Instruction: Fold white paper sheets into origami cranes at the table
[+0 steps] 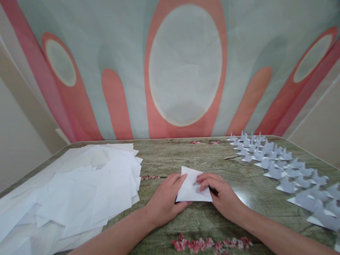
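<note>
A small folded sheet of white paper is held between my two hands, just above the middle of the table. My left hand grips its left edge, the thumb low near the bottom corner and the fingers along the upper side. On the other side, my right hand has its fingers bent over the paper's face and right edge. The far side of the paper and some of the fingertips behind it are hidden.
A spread pile of loose white sheets covers the table's left side. Rows of folded white paper figures stand along the right. The wood-patterned tabletop has printed pink flowers. A patterned backdrop hangs behind the far edge.
</note>
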Demonstrator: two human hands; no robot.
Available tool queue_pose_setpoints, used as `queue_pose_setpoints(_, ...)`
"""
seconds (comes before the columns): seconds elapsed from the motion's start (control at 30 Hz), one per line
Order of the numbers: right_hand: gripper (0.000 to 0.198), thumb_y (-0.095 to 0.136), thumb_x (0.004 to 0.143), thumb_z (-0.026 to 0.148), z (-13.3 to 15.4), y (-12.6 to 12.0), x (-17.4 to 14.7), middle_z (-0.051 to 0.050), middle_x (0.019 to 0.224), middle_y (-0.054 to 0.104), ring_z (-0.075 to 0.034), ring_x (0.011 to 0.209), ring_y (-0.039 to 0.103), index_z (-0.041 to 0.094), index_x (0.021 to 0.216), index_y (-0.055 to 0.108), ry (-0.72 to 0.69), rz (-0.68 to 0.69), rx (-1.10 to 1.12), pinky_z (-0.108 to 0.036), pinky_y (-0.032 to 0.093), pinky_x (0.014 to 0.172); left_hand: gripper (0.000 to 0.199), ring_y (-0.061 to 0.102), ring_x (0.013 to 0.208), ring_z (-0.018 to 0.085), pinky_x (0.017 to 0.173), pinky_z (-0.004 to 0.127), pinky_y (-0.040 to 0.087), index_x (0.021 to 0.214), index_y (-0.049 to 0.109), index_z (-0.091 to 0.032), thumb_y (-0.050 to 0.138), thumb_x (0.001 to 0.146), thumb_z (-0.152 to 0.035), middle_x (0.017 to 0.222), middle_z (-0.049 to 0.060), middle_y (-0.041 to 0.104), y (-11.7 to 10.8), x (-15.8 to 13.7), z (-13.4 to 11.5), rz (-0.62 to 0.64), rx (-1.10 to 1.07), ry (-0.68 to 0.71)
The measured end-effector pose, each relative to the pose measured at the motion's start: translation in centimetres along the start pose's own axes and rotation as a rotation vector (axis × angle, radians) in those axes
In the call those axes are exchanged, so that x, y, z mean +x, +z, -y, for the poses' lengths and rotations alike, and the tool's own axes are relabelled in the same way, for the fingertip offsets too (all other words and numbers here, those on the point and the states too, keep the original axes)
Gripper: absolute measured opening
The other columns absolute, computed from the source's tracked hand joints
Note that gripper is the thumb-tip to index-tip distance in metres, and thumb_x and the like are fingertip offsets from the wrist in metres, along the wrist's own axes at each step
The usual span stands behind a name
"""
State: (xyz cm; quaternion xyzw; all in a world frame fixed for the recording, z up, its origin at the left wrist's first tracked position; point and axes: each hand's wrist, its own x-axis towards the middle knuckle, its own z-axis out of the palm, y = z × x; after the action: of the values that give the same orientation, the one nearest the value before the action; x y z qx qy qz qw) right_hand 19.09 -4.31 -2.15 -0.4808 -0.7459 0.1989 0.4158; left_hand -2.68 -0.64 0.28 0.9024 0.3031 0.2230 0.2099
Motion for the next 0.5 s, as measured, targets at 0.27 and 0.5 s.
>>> queue_pose_setpoints(0.27, 0.03, 0.05, 0.074, 0.004, -0.07, 0.31, 0.13, -0.004, 0.101, 0.062, -0.02, 0.103, 0.05, 0.024, 0.093, 0.062, -0.08, 0.009, -0.079, -0.04, 0.037, 0.091, 0.075, 0.039, 0.117, 0.024, 0.1, 0.038, 0.033, 0.135, 0.029, -0.02, 0.067, 0.071, -0.032, 0.128, 0.01, 0.042, 0.45, -0.09, 0.72, -0.055, 0.013, -0.048)
queue_pose_setpoints(0.5, 0.019, 0.053, 0.081, 0.015, 0.56, 0.12, 0.15, -0.003, 0.096, 0.065, -0.02, 0.096, 0.054, 0.026, 0.089, 0.066, -0.075, 0.075, -0.158, -0.038, 0.039, 0.085, 0.077, 0.041, 0.113, 0.026, 0.098, 0.04, 0.034, 0.132, 0.034, -0.018, 0.069, 0.067, -0.04, 0.124, 0.012, 0.045, 0.68, 0.05, 0.99, -0.084, 0.071, -0.109)
